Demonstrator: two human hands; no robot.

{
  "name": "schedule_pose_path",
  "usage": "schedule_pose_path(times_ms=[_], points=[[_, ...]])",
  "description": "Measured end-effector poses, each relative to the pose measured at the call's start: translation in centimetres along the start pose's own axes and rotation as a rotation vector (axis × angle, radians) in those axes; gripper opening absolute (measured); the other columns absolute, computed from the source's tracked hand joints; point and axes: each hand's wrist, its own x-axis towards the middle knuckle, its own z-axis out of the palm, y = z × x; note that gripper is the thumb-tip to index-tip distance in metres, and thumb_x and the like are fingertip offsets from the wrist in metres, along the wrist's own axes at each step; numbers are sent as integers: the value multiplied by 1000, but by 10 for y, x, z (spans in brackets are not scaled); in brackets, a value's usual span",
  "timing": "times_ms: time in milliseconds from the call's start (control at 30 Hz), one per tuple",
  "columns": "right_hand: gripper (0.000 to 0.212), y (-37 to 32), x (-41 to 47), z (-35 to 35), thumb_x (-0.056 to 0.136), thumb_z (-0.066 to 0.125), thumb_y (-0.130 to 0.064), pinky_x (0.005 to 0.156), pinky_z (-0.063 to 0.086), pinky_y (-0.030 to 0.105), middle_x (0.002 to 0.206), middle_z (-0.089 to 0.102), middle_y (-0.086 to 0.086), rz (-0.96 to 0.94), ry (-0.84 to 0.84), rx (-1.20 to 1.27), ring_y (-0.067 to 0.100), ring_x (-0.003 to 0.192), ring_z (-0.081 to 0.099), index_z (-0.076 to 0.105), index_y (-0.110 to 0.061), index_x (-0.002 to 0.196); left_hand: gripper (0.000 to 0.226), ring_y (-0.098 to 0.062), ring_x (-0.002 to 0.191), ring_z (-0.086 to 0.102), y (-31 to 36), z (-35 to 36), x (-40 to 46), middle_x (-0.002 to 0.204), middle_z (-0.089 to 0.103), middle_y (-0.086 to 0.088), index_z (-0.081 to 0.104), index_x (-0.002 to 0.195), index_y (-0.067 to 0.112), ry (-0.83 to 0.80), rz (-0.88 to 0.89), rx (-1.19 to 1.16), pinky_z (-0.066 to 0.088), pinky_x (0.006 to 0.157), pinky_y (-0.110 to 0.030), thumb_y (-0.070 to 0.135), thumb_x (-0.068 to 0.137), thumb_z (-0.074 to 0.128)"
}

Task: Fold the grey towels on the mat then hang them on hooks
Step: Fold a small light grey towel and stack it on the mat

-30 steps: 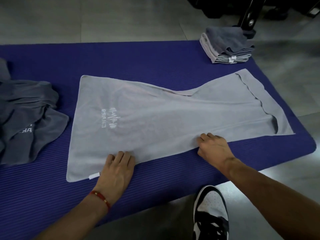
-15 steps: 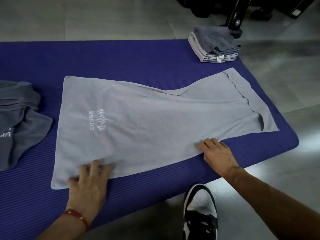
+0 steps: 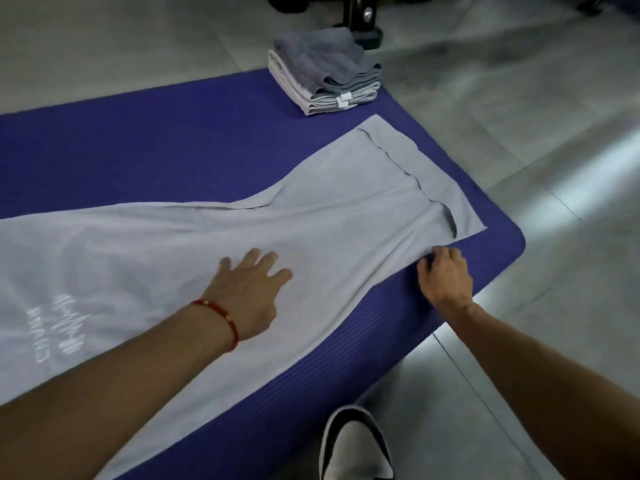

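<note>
Your left hand (image 3: pixel 247 292) lay flat, fingers spread, on the grey towel (image 3: pixel 332 209) — your right hand (image 3: pixel 445 275) pinched its near edge.

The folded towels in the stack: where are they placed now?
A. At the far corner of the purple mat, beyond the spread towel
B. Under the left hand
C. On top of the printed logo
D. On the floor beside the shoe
A: the stack of folded towels sits at the far corner of the purple mat, beyond the spread towel and apart from both hands.
</note>
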Motion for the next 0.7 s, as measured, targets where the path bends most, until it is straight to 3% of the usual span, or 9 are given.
schedule_pose_path(times_ms=[133, 267, 400, 533, 600, 700], points=[[43, 24, 55, 3, 103, 43, -36, 102, 43, 52, 132, 54, 25, 279, -2, 111, 42, 124, 48, 64, -3, 120, 59, -26, 155, -4, 31, 3, 78, 169, -5, 2, 14, 157, 41, 58, -2, -103, 12, 121, -59, 47, 103, 35], [39, 36, 98, 6, 96, 56, -41, 83, 49, 42, 117, 66, 23, 596, 107, 452, 40, 105, 63, 66, -5, 82, 62, -33, 153, -4, 34, 9, 127, 168, -8, 0, 17, 156, 44, 175, -37, -12, 14, 116, -68, 61, 98, 33], [33, 35, 120, -7, 86, 70, -35, 82, 57, 42, 102, 68, 13, 794, 136, 683, 32, 87, 65, 62, -5, 96, 66, -38, 148, 18, 26, 14, 152, 165, 14, -8, 30, 156, 38, 285, -56, 71, 26, 106, -71, 55, 94, 44], [24, 45, 126, -17, 89, 69, -18, 73, 50, 36, 81, 54, 6, 821, 90, 662, 20, 69, 53, 51, -5, 97, 62, -40, 142, 29, 19, 9, 169, 158, 26, -14, 24, 158, 36, 367, -66, 99, 29, 101, -72, 50, 97, 29], [14, 59, 127, -21, 88, 65, -17, 74, 57, 41, 85, 66, 14, 782, 153, 607, 27, 74, 63, 60, -4, 89, 60, -41, 141, 31, 15, 6, 178, 154, 32, -15, 28, 156, 35, 382, -107, 81, 27, 102, -73, 50, 98, 25], [24, 76, 125, -25, 92, 67, -24, 76, 60, 42, 84, 73, 17, 679, 144, 519, 32, 79, 71, 71, -2, 83, 57, -44, 142, 30, 6, 1, 192, 153, 35, -17, 39, 152, 30, 383, -191, 25, 24, 102, -77, 51, 101, 25]])
